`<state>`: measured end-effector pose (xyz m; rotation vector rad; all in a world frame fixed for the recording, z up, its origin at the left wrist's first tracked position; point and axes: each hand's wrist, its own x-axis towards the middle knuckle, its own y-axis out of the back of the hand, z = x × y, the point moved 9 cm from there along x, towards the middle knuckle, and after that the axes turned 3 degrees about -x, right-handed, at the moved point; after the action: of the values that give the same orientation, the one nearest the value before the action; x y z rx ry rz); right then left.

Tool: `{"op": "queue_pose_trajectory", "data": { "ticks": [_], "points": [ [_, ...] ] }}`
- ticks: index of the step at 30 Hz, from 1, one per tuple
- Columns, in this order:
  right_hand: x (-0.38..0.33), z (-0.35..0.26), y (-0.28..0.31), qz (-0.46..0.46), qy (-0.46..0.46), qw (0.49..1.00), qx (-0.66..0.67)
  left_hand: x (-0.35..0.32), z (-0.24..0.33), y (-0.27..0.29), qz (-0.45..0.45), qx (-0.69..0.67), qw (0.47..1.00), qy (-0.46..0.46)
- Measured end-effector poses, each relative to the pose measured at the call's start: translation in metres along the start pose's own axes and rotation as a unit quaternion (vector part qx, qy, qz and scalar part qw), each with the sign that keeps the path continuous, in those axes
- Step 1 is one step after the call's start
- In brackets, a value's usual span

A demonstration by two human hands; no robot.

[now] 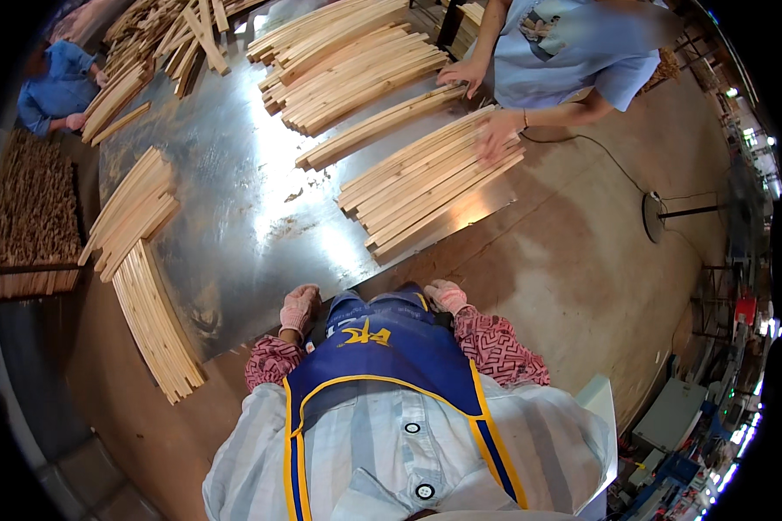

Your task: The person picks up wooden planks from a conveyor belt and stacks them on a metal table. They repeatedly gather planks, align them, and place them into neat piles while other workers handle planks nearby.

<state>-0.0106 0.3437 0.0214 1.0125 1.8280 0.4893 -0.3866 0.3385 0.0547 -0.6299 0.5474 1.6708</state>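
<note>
My left hand (300, 307), in a pale pink knit glove, rests beside my left knee with its fingers curled in. On the other side of my lap, my right hand (446, 297) wears a similar glove and is loosely closed too. No object shows in either hand. A blue apron (382, 343) with yellow edging covers my lap between them. Just beyond my knees is the edge of a shiny metal table (235, 269). Nearest to my right hand lies a row of pale wooden strips (430, 182), laid side by side; a co-worker's hands (495, 135) are over its far right end.
More strip rows (356, 78) lie farther back. Two strip bundles (152, 317) sit at the table's left edge, one overhanging. A second person (59, 87) handles strips at far left, near a stacked wood pile (35, 200). A black stand (654, 217) with a cable is on the right floor.
</note>
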Motion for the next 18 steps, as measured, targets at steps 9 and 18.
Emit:
{"op": "queue_pose_trajectory", "data": {
  "ticks": [9, 18],
  "points": [
    [0.042, 0.045, 0.011, 0.079, 0.022, 0.986, 0.147, 0.028, -0.02, 0.0, 0.013, -0.08, 0.996, -0.025],
    [0.037, 0.036, 0.066, 0.159, -0.125, 0.909, 0.364, 0.077, 0.126, -0.036, 0.113, 0.393, 0.885, -0.22]
  ]
}}
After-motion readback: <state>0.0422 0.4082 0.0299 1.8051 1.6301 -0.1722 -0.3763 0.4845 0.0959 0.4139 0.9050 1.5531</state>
